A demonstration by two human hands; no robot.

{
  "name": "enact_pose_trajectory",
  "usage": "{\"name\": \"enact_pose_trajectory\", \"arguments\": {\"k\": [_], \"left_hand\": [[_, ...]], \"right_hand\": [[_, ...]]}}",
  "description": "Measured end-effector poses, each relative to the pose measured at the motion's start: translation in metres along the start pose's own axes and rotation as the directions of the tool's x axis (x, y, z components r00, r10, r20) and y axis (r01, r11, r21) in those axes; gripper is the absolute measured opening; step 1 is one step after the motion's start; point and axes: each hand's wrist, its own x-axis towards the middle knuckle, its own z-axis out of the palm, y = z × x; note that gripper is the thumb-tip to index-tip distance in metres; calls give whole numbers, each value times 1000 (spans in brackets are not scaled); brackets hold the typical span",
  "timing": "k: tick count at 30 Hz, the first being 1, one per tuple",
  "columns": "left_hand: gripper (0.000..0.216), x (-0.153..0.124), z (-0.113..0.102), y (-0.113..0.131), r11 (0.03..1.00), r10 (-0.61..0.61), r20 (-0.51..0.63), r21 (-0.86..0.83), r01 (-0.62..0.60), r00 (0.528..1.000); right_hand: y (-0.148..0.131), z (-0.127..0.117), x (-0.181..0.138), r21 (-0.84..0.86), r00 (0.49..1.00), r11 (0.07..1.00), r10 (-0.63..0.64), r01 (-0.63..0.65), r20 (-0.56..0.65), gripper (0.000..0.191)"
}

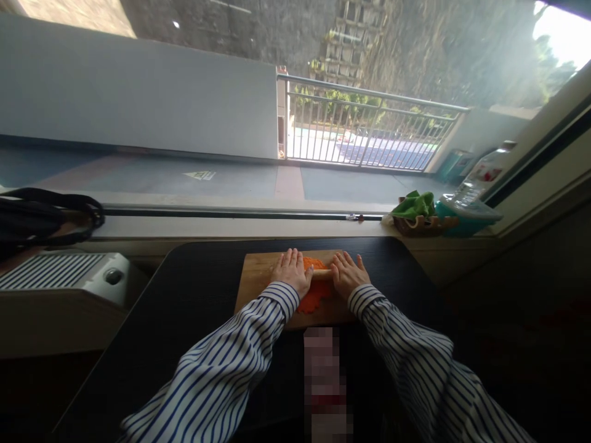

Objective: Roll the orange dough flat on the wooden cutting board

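Observation:
My left hand lies palm down over the left end of a wooden rolling pin, its fingers stretched forward. At the right end of the pin, my right hand rests the same way, also with fingers extended. Beneath the pin spreads a flat, uneven sheet of orange dough, seen both in front of and behind it. The dough lies on a wooden cutting board. My hands cover both ends of the pin.
The board sits on a black table against a window ledge. A basket with green cloth, a teal container and a plastic bottle stand at the right. A white slatted unit and dark bag are at left.

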Motion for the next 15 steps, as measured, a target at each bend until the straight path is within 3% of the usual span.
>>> {"name": "enact_pose_trajectory", "arguments": {"k": [4,8,15], "left_hand": [[62,6,2,2,996,-88,-9,-11,88,996],[60,11,3,1,991,-131,-24,-21,130,991],[58,10,3,0,998,-61,-33,-19,60,998]], "right_hand": [[6,-4,32,-24,992,992,-124,124,13,52],[7,-6,51,-43,985,986,-159,163,72,51],[9,-2,42,-44,990,992,-112,116,92,55]]}}
